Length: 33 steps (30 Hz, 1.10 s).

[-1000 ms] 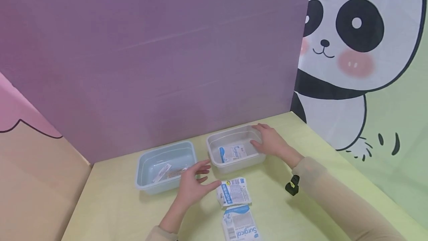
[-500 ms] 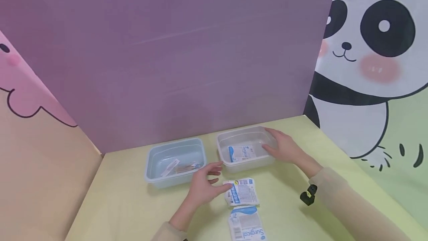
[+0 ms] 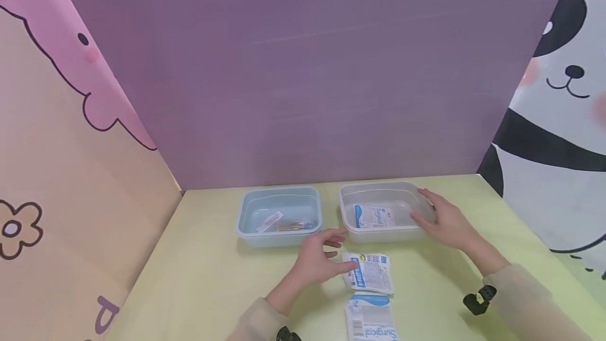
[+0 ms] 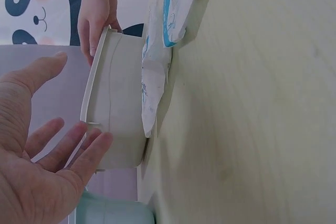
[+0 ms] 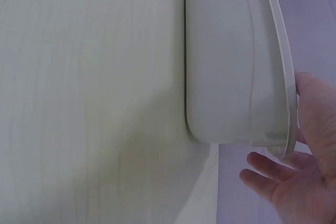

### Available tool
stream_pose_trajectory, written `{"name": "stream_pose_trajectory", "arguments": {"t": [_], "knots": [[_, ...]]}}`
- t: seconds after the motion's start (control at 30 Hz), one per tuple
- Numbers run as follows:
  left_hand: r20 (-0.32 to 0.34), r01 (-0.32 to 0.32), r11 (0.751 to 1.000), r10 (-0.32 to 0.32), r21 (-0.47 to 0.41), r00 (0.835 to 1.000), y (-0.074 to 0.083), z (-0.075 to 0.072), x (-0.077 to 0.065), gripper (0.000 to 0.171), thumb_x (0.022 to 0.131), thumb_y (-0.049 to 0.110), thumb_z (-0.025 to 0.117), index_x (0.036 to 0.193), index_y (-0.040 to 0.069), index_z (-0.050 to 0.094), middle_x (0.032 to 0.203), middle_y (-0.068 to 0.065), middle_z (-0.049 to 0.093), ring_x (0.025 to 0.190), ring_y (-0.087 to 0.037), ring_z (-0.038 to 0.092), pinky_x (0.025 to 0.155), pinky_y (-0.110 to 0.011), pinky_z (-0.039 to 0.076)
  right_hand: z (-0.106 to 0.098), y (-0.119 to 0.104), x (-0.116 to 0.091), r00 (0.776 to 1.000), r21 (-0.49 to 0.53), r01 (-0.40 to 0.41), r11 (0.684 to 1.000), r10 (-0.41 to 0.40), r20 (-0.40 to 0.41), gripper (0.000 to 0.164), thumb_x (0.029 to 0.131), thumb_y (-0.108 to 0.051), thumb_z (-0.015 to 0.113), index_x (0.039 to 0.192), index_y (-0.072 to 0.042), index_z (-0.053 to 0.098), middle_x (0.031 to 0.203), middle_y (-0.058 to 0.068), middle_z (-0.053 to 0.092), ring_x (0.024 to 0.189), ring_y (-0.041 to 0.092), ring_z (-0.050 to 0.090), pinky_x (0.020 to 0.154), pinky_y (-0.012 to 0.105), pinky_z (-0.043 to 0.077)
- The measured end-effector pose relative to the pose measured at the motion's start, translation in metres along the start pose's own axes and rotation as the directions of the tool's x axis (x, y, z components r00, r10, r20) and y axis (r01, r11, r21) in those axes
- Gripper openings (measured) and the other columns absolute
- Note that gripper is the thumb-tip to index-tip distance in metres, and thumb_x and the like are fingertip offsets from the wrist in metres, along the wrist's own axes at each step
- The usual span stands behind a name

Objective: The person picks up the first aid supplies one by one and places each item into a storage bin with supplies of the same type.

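Observation:
A grey-white plastic bin (image 3: 383, 234) stands at the back right of the table, holding one white and blue "Surgical" packet (image 3: 374, 217). My right hand (image 3: 447, 222) grips the bin's right end, thumb over the rim and fingers on the outside. By its front left corner, my left hand (image 3: 317, 259) is spread with the fingers loosely extended; the fingertips are at the rim in the left wrist view, and I cannot tell if they press. Below the left thumb lies a white and blue packet (image 3: 374, 272), with a second "Surgical" packet (image 3: 371, 317) in front of it, cut off by the frame.
A light blue bin (image 3: 279, 241) sits left of the grey-white one, with a small gap between. Inside it are a slim white wrapped item (image 3: 270, 221) and a bundle of thin sticks (image 3: 291, 226). A purple panel (image 3: 322, 78) rises behind the table.
The head view has turned left, so everything appears further right. Both hands keep nearly the same places at the grey-white bin, and the packets have not visibly moved.

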<state>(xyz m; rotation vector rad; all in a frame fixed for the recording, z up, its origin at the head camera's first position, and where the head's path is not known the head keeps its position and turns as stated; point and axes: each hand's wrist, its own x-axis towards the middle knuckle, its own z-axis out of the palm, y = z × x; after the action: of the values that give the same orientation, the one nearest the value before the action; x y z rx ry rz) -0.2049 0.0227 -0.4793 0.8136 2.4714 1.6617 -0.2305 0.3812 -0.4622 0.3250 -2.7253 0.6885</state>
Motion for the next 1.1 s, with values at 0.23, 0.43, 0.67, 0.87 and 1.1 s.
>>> {"name": "stream_pose_trajectory", "arguments": {"t": [0.23, 0.43, 0.67, 0.87, 1.1], "knots": [[0.022, 0.008, 1.0, -0.009, 0.015, 1.0, -0.002, 0.001, -0.001, 0.067, 0.079, 0.022, 0.096, 0.139, 0.014, 0.069, 0.127, -0.017, 0.075, 0.113, -0.031, 0.073, 0.091, -0.036, 0.064, -0.001, 0.008, -0.005, 1.0, 0.024, -0.007, 1.0, 0.006, 0.03, 0.076, 0.102, -0.033, 0.071, 0.157, 0.011, 0.039, 0.153, 0.04, 0.048, 0.119, 0.059, 0.064, 0.099, 0.069, 0.053], [0.029, 0.015, 1.0, -0.015, 0.018, 0.999, -0.003, 0.002, -0.003, 0.068, 0.079, 0.02, 0.096, 0.14, 0.01, 0.068, 0.127, -0.018, 0.075, 0.113, -0.032, 0.073, 0.09, -0.034, 0.064, 0.0, 0.013, -0.009, 0.998, 0.065, -0.027, 0.998, 0.023, 0.06, 0.078, 0.104, -0.035, 0.069, 0.158, 0.01, 0.036, 0.152, 0.04, 0.049, 0.119, 0.058, 0.065, 0.095, 0.066, 0.057], [0.025, 0.02, 1.0, -0.021, 0.013, 0.999, -0.006, 0.003, -0.003, 0.067, 0.079, 0.021, 0.096, 0.14, 0.013, 0.069, 0.127, -0.017, 0.075, 0.113, -0.031, 0.073, 0.092, -0.031, 0.063, 0.0, 0.015, -0.012, 0.997, 0.106, -0.032, 0.994, 0.024, 0.077, 0.077, 0.104, -0.032, 0.07, 0.159, 0.01, 0.035, 0.149, 0.039, 0.053, 0.122, 0.058, 0.065, 0.094, 0.064, 0.058], [0.023, 0.038, 0.999, -0.038, 0.011, 0.999, -0.007, 0.003, -0.005, 0.068, 0.08, 0.021, 0.096, 0.141, 0.017, 0.068, 0.129, -0.016, 0.074, 0.114, -0.03, 0.072, 0.094, -0.035, 0.063, 0.001, 0.014, -0.013, 0.994, 0.117, -0.055, 0.992, 0.044, 0.098, 0.081, 0.104, -0.034, 0.07, 0.161, 0.009, 0.031, 0.152, 0.039, 0.05, 0.125, 0.056, 0.063, 0.096, 0.061, 0.058], [0.038, 0.049, 0.999, -0.05, 0.016, 0.998, -0.005, 0.006, -0.006, 0.067, 0.08, 0.021, 0.095, 0.141, 0.017, 0.068, 0.128, -0.015, 0.074, 0.114, -0.03, 0.072, 0.093, -0.035, 0.063, 0.001, 0.014, -0.017, 0.988, 0.115, -0.11, 0.987, 0.096, 0.123, 0.085, 0.104, -0.039, 0.069, 0.163, 0.008, 0.028, 0.156, 0.039, 0.046, 0.131, 0.057, 0.06, 0.098, 0.058, 0.059]]}}
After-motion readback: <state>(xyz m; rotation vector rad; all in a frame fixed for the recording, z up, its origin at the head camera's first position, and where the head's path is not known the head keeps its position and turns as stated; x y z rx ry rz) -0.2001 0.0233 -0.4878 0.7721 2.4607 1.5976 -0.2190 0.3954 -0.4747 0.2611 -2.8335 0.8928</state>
